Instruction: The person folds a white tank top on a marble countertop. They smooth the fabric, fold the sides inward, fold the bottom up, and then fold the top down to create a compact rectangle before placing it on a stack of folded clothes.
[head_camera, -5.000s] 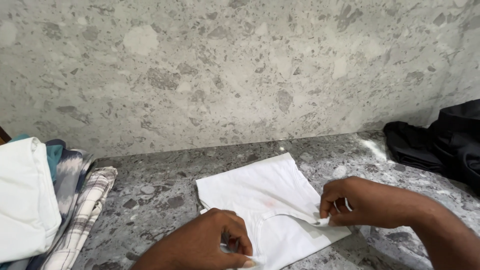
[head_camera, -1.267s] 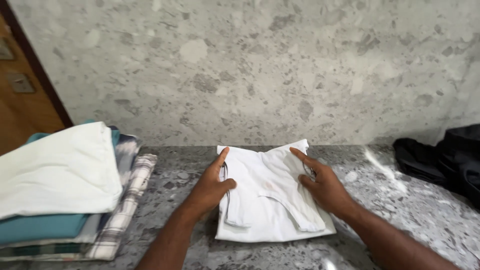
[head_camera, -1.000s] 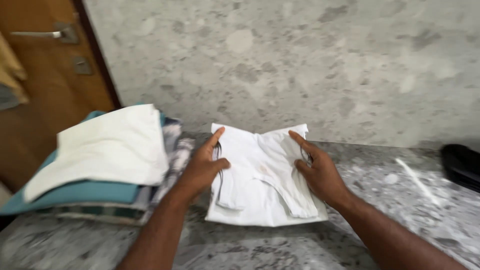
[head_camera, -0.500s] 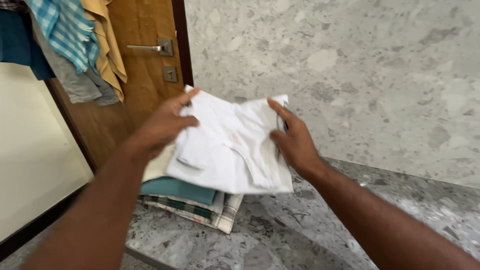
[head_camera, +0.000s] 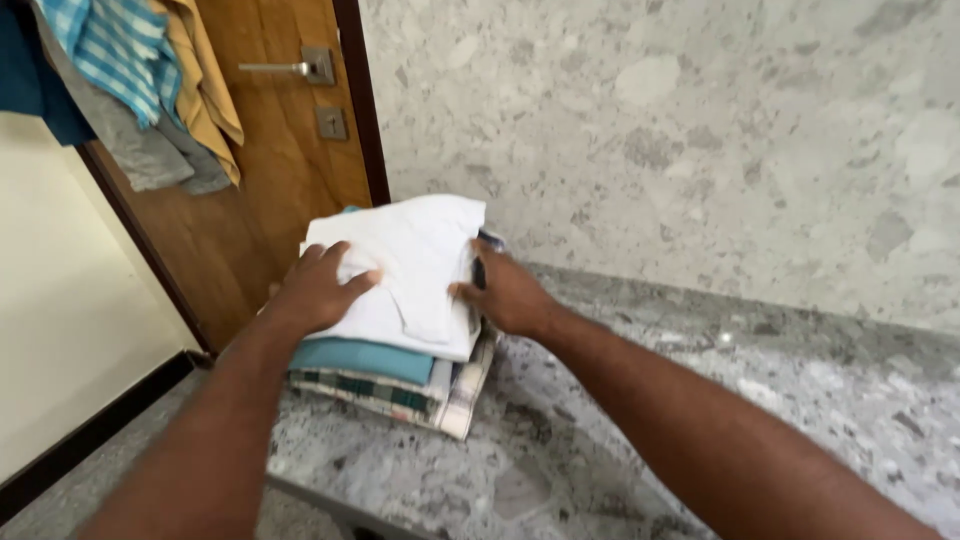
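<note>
A folded white garment (head_camera: 405, 262) lies on top of a stack of folded clothes (head_camera: 385, 375) at the left end of the grey speckled stone counter (head_camera: 640, 400). My left hand (head_camera: 318, 287) rests on the garment's left side, fingers spread and gripping its edge. My right hand (head_camera: 505, 292) holds the garment's right edge, with the thumb on top. Under the white garment the stack shows a teal piece and checked fabrics.
A wooden door (head_camera: 265, 150) with a metal handle (head_camera: 280, 68) stands behind the stack. Several cloths (head_camera: 130, 90) hang at the upper left. A speckled stone wall (head_camera: 680, 130) backs the counter. The counter's front edge (head_camera: 330, 500) runs just below the stack.
Both hands lifted the folded white garment off the counter, carried it left and set it down on the stack. The view swung left toward the door.
</note>
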